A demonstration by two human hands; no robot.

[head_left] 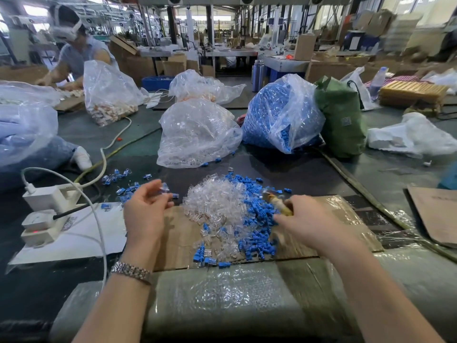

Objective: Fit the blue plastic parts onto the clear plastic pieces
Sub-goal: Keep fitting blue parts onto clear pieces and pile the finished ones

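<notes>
A heap of clear plastic pieces (214,204) lies on a cardboard sheet (180,241) in front of me. Blue plastic parts (257,214) are piled along its right side and scattered at its near edge. My left hand (146,206), left of the heap, pinches a clear piece with blue on it (165,188) between thumb and fingers. My right hand (304,219), at the right of the blue pile, grips a yellowish stick-like tool (277,203); it is blurred. Joined blue-and-clear pieces (118,179) lie scattered to the far left of the heap.
A clear bag of clear pieces (197,134) and a bag of blue parts (279,112) stand behind the heap. A white power strip (47,209) with cables sits at the left. A green bag (343,120) stands at the right. Another person (76,48) works at the far left.
</notes>
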